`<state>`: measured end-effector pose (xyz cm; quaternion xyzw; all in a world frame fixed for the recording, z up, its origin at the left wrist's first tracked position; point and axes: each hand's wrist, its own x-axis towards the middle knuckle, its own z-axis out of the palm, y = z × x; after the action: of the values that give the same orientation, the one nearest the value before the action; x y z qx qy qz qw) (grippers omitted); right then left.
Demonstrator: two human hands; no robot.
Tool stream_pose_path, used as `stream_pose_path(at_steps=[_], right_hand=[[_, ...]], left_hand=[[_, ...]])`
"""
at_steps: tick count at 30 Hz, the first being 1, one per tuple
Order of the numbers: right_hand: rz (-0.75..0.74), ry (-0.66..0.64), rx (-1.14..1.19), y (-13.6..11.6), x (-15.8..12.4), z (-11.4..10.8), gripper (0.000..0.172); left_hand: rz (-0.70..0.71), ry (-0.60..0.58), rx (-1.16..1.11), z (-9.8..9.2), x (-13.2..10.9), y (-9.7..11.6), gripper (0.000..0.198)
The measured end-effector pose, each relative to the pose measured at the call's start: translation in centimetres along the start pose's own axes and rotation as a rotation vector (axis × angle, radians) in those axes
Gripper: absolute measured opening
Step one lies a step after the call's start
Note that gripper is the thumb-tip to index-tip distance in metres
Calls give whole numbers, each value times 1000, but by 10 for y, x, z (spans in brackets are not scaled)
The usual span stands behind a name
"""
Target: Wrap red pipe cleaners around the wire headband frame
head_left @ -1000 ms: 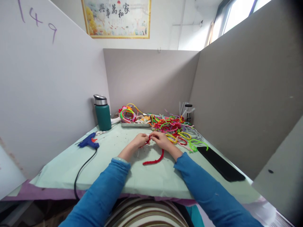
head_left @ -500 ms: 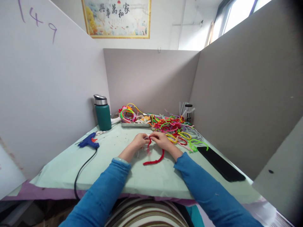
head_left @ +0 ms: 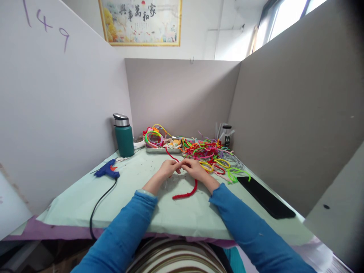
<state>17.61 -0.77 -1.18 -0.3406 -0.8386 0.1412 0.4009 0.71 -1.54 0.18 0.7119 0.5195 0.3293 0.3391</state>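
My left hand [head_left: 168,168] and my right hand [head_left: 193,168] meet over the middle of the table, fingertips pinched together. Between them is a red pipe cleaner [head_left: 171,154], whose thin end sticks out past the fingers, up and to the left. A thicker red fuzzy length [head_left: 185,195] hangs below my right hand and curves left over the cloth. Whether the two red lengths are one piece is hidden by the fingers. Both hands are closed.
A blue glue gun [head_left: 107,169] with a black cord and a green bottle [head_left: 124,140] stand left. Behind the hands are a metal tray [head_left: 163,151] of craft pieces and a pile of coloured pipe cleaners [head_left: 201,149]. A black phone-like slab [head_left: 265,197] lies right. Partitions enclose the table.
The thin red end that hung down between my hands now points up and to the left beyond them. My hands stay in nearly the same place, with the fingertips closer together.
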Motion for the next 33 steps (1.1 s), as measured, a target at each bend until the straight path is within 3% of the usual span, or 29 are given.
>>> stream_pose_path(at_steps=[6, 15, 33], right_hand=[[-4, -8, 7, 0, -1, 2, 17], [1, 10, -65, 2, 0, 5, 17], [-15, 48, -189, 3, 1, 11, 13]], left_hand=[[-15, -12, 33, -2, -1, 1, 61], [-56, 10, 78, 0, 0, 1, 53], [-18, 7, 118, 3, 2, -1, 53]])
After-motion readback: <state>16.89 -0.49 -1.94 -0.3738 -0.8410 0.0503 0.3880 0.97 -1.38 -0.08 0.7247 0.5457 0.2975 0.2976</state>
